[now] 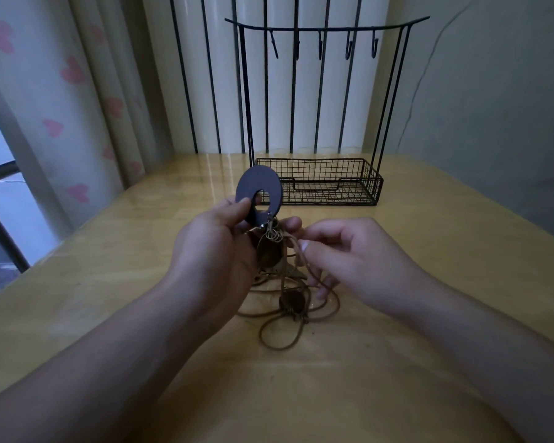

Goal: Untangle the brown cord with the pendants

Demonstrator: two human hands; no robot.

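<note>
While the left hand (219, 247) pinched one disc (259, 195), right hand (343, 254) fingers pinched one cord (279, 330); three pendants counted; one rack (320, 183) at upper centre.

You have two hands (224, 247) (343, 260), one brown cord (279, 330), three pendants (259, 195) (269, 255) (292, 302), one wire rack (320, 182) with five hooks (320, 46).

Dim, bluish daylight enters from the window (0, 174) at left; faint glare streaks the glossy yellow wooden surface (429, 282); wide-angle distortion bends edges.

A home room, likely a bedroom. Heart-print curtains (74, 91) hang left of the hands. A wire jewellery rack (317, 180) stands beyond them on a wooden table (429, 251).
</note>
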